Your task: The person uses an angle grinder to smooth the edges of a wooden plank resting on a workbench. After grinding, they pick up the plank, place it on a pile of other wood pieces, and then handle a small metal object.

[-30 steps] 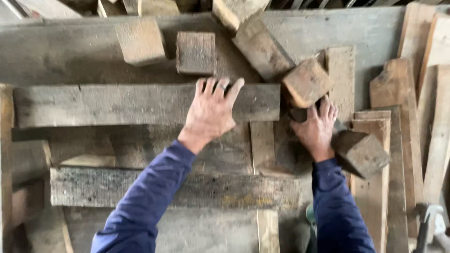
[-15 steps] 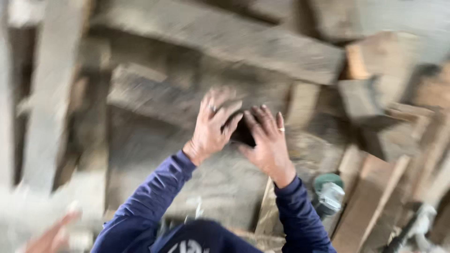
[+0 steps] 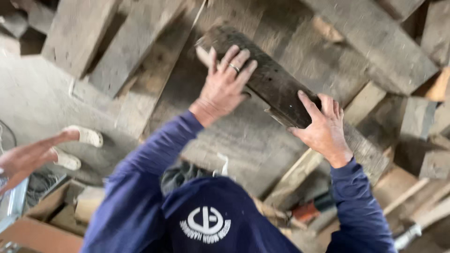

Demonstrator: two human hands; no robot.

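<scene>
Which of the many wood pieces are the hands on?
The dark, weathered plank, lying diagonally; left hand on its upper end, right hand at its lower end. Surrounding boards are paler.
</scene>
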